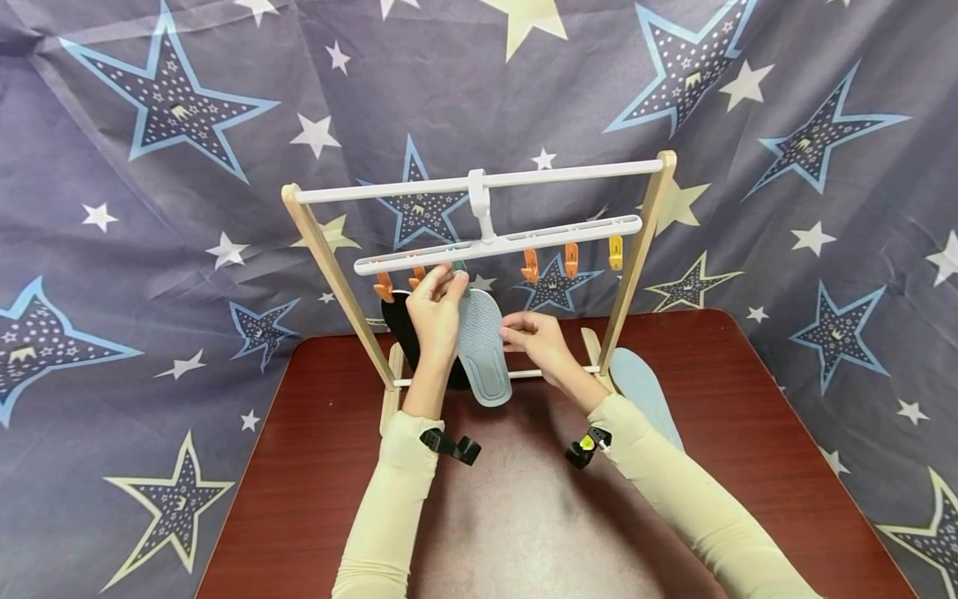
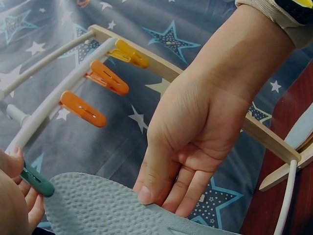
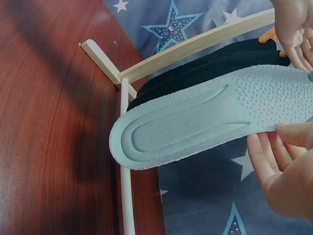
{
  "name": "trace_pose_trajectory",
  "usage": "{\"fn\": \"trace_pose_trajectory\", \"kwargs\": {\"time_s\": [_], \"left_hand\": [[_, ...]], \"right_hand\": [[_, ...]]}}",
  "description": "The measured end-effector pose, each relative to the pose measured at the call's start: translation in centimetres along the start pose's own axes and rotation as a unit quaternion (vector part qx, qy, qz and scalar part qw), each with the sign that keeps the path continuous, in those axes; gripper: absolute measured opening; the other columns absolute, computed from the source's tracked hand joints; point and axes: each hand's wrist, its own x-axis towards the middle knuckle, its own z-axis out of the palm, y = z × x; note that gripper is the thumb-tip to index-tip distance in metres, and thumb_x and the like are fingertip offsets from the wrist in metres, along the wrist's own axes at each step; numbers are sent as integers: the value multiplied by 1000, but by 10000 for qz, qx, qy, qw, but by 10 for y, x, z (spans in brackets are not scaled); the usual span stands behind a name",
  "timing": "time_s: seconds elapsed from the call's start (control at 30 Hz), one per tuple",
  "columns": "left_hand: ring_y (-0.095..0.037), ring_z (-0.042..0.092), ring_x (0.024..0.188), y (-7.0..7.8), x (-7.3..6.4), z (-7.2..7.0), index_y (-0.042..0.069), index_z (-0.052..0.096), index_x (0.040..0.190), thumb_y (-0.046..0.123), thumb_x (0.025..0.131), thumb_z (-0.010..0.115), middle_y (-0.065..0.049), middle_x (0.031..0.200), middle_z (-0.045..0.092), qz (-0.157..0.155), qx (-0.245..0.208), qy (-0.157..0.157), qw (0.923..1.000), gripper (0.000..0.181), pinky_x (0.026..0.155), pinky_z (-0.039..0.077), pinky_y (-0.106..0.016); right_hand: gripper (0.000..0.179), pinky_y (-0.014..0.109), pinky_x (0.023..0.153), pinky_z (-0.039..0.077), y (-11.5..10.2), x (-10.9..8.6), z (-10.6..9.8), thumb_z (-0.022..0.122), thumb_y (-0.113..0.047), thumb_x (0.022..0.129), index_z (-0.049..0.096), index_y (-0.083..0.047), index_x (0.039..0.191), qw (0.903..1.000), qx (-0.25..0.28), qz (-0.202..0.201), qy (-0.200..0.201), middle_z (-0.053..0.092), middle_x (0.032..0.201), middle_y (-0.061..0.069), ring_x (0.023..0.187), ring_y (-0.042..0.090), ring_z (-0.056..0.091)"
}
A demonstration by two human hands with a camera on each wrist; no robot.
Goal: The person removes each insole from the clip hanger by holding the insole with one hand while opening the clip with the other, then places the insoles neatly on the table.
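A light grey-blue insole [image 1: 485,345] hangs below the white clip hanger [image 1: 497,244], toe end up. My left hand [image 1: 437,320] pinches a green clothespin [image 2: 39,180] at the insole's top edge. Whether its jaws grip the insole is unclear. My right hand [image 1: 545,343] holds the insole's right edge between thumb and fingers. Black insoles [image 3: 195,68] hang behind it on the left, with orange clothespins [image 1: 384,287] at their tops; my left hand partly hides them in the head view.
The hanger hooks over a wooden rack [image 1: 479,187]. On its right half are orange clothespins [image 1: 571,260] and a yellow clothespin [image 1: 615,253]. Another light blue insole [image 1: 645,391] lies on the red-brown table [image 1: 509,507] by the rack's right foot. A star-patterned cloth [image 1: 224,349] stands behind.
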Motion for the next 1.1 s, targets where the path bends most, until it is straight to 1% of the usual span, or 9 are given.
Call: {"fn": "trace_pose_trajectory", "kwargs": {"time_s": [0.23, 0.37, 0.5, 0.57, 0.73, 0.8, 0.97, 1.03, 1.1], "left_hand": [[-2, 64, 84, 0, 1, 2, -13, 68, 117, -4, 91, 72, -28, 112, 69, -1, 78, 0, 10000, 28, 74, 55, -12], [-4, 64, 86, 0, 0, 3, -16, 65, 118, -5, 91, 71, -30, 114, 67, -77, -21, -1, 10000, 30, 76, 55, -12], [-6, 63, 88, 0, -1, 5, -17, 63, 118, -6, 92, 70, -31, 114, 66, -106, -77, 28, 9999, 30, 77, 55, -13], [-7, 63, 88, 0, -1, 6, -17, 63, 117, -6, 91, 70, -28, 111, 66, -79, -41, 73, 9999, 29, 77, 55, -13], [-9, 63, 88, 1, 0, 7, -14, 66, 113, -7, 90, 71, -15, 103, 67, -69, -31, 188, 9998, 25, 76, 56, -15], [-9, 63, 88, 1, 1, 8, -12, 67, 112, -7, 89, 72, -15, 103, 67, -87, -45, 215, 9997, 23, 75, 56, -15], [-9, 64, 86, 3, 2, 10, -12, 69, 108, -8, 87, 74, -17, 102, 68, -94, 31, 309, 9995, 22, 74, 57, -15], [-9, 65, 85, 4, 2, 10, -12, 70, 107, -9, 86, 74, -15, 99, 69, -101, 67, 362, 9993, 21, 73, 57, -14], [-8, 64, 83, 4, 2, 10, -13, 70, 106, -9, 86, 75, -11, 95, 68, -123, 66, 390, 9991, 21, 72, 56, -13]], "right_hand": [[22, 60, 92, 56, 0, -1, 1, 65, 7, 95, 64, 18, 113, 10000, 24, 6, 31, 69, 80, 0, 75, 8, 69], [22, 45, 82, 64, 2, -1, 1, 65, 7, 94, 64, 18, 113, 10000, 31, 5, 59, 69, 80, 1, 75, 9, 69], [22, 34, 75, 65, 4, 0, 2, 66, 7, 94, 64, 17, 113, 10000, -19, 5, 65, 68, 78, -3, 74, 9, 69], [22, 36, 76, 65, 4, 0, 2, 66, 6, 94, 64, 17, 113, 10000, -19, 18, 65, 68, 78, -3, 74, 10, 69], [22, 52, 87, 62, 1, 0, 2, 66, 5, 94, 65, 16, 113, 10000, -50, 36, 47, 68, 79, -2, 75, 9, 69], [22, 57, 90, 59, 0, 0, 2, 66, 5, 94, 65, 16, 113, 10000, -80, 32, 43, 68, 79, -3, 74, 9, 69], [22, 57, 90, 59, -1, 0, 1, 66, 5, 94, 64, 16, 113, 10000, -78, 46, 26, 67, 79, -4, 74, 8, 69], [22, 57, 90, 59, -1, 0, 1, 66, 5, 94, 64, 16, 113, 10000, -59, 54, 20, 67, 79, -4, 74, 8, 69], [22, 51, 87, 62, -1, 0, 1, 66, 5, 94, 64, 17, 113, 10000, -45, 65, 29, 67, 79, -4, 74, 8, 69]]}}
